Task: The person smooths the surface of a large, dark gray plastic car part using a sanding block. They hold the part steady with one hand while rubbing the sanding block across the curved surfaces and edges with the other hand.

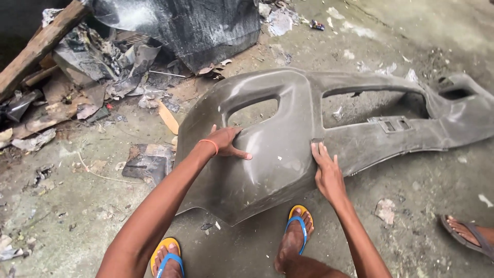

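A large grey car bumper lies on the dirty concrete floor, stretching from the middle to the far right. My left hand, with an orange band on the wrist, presses on its left end just below a cut-out opening, thumb spread. My right hand lies flat on the bumper's lower edge near the middle, fingers together and pointing up. Neither hand holds a tool. My feet in yellow and blue sandals stand just in front of the bumper.
A heap of scrap wood, torn sheet and debris fills the upper left, with a dark crumpled panel behind it. Another person's sandalled foot shows at the right edge. Loose rubbish lies left of the bumper.
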